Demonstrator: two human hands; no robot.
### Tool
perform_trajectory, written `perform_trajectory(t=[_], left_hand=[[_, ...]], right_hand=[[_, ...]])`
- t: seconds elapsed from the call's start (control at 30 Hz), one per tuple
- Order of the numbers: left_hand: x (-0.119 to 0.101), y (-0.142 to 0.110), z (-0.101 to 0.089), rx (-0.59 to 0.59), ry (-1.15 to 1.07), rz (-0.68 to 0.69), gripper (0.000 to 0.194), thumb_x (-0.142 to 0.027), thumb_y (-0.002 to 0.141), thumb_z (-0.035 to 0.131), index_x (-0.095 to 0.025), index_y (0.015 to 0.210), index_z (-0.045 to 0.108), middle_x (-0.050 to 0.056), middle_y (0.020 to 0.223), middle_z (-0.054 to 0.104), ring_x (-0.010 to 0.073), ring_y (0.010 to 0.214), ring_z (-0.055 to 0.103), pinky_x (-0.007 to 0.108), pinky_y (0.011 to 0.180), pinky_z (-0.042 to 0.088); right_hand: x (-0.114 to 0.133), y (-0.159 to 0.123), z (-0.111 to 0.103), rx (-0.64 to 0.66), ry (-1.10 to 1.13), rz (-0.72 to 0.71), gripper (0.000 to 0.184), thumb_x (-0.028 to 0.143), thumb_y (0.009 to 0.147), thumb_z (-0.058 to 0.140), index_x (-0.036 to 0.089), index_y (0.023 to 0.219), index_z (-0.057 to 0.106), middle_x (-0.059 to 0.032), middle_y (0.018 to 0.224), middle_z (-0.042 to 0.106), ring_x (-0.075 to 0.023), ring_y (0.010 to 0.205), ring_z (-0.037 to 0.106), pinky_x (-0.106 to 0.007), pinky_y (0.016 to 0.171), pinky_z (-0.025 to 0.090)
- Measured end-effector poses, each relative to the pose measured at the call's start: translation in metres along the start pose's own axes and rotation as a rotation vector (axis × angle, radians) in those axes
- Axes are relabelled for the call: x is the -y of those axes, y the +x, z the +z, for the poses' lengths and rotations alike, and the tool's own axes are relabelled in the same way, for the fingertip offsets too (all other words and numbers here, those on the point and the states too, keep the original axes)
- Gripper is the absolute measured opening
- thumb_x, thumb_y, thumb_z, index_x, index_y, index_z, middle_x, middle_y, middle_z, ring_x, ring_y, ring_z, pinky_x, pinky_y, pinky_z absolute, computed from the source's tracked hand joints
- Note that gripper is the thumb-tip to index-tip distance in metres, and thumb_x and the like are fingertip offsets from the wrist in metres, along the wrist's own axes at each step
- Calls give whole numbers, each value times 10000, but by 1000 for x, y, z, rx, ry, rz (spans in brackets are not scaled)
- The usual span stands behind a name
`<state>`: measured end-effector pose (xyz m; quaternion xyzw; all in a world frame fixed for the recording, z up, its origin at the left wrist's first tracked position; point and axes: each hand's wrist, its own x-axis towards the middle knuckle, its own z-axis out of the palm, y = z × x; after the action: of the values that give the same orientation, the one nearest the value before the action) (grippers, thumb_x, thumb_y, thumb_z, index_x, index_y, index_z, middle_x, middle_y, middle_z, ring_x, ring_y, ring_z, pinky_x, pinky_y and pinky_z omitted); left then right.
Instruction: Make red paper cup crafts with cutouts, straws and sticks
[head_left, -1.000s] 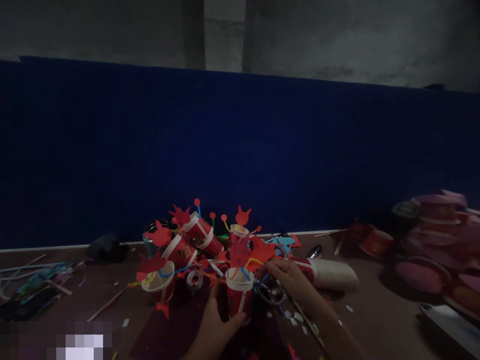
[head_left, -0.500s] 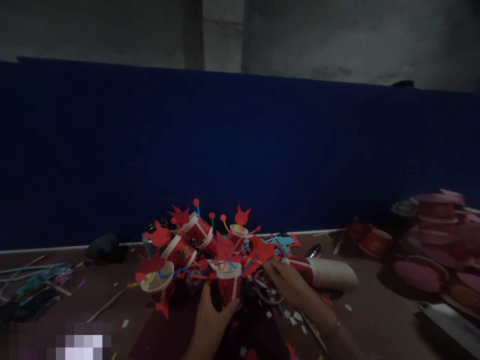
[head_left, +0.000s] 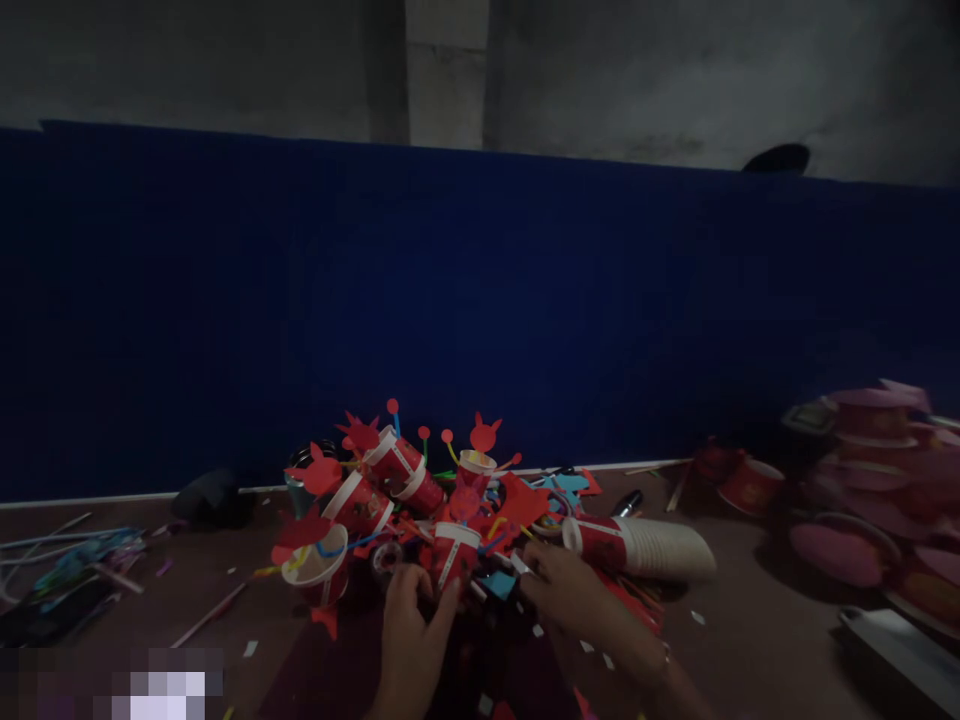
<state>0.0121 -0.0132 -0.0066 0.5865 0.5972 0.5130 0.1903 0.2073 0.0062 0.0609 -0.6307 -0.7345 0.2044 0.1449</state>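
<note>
A red and white paper cup (head_left: 456, 556) stands slightly tilted in front of me, with a red paper cutout and pipe cleaners at its rim. My left hand (head_left: 417, 612) grips its lower part, thumb on the near side; the hand hides the base. To the right, my right hand (head_left: 559, 588) has its fingers bent together around a small whitish thing (head_left: 520, 565) that I cannot make out. Similar decorated cups (head_left: 360, 503) lean in a heap behind the left hand. One cup (head_left: 316, 568) stands at the left with yellow and blue pipe cleaners.
A stack of nested paper cups (head_left: 660, 548) lies on its side at the right. Blue paper scraps (head_left: 497, 583), a roll of tape (head_left: 388, 560) and a dark marker (head_left: 627, 503) lie around. Pink and red crafts (head_left: 874, 480) pile up far right. A blue partition (head_left: 480, 300) rises behind.
The held cup has dropped lower and tilted, with my left hand still on it. My right hand has moved slightly down; the clear ring seen beside it no longer shows.
</note>
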Motion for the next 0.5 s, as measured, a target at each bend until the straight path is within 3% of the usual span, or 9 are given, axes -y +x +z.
perform_trajectory(t=[0.07, 0.13, 0.2, 0.23, 0.33, 0.5], left_hand=[[-3, -1, -2, 1, -8, 111, 285, -317, 789, 504, -231, 581, 330, -44, 611, 382, 141, 563, 430, 261, 555, 380], [-7, -3, -5, 7, -27, 186, 181, -263, 790, 514, -216, 638, 428, -17, 665, 462, 152, 607, 478, 264, 577, 406], [-10, -5, -8, 19, -29, 255, 50, -227, 786, 530, -202, 824, 550, 37, 815, 562, 189, 747, 544, 302, 671, 450], [-11, -6, -9, 30, -23, 293, 157, -214, 788, 532, -204, 939, 575, 61, 903, 587, 210, 832, 557, 333, 733, 459], [-10, -9, -12, 88, 2, 377, 370, -204, 799, 530, -236, 1168, 547, 97, 1069, 592, 254, 1013, 533, 419, 871, 431], [-6, -14, -11, 187, -17, 349, 449, -206, 822, 505, -259, 1268, 488, 116, 1180, 552, 275, 1125, 483, 462, 929, 413]], right_hand=[[4, -3, -1, 57, 195, -11, 92, 131, 713, 458, 174, 647, 505, 21, 617, 553, -110, 572, 481, -203, 498, 283], [11, -7, 0, 149, 437, -33, 91, 167, 754, 458, 176, 694, 525, 30, 598, 534, -108, 545, 475, -197, 484, 314], [19, -13, 0, 200, 628, -84, 95, 226, 792, 467, 182, 760, 546, 33, 622, 536, -109, 548, 477, -200, 493, 347], [23, -16, -1, 206, 683, -119, 103, 248, 805, 471, 188, 784, 551, 31, 647, 542, -110, 563, 481, -202, 506, 361], [34, -24, -8, 215, 714, -216, 126, 277, 833, 463, 207, 852, 566, 20, 732, 574, -121, 627, 501, -216, 562, 399], [40, -28, -13, 187, 568, -289, 228, 340, 888, 402, 218, 933, 588, -5, 856, 620, -149, 753, 538, -245, 671, 430]])
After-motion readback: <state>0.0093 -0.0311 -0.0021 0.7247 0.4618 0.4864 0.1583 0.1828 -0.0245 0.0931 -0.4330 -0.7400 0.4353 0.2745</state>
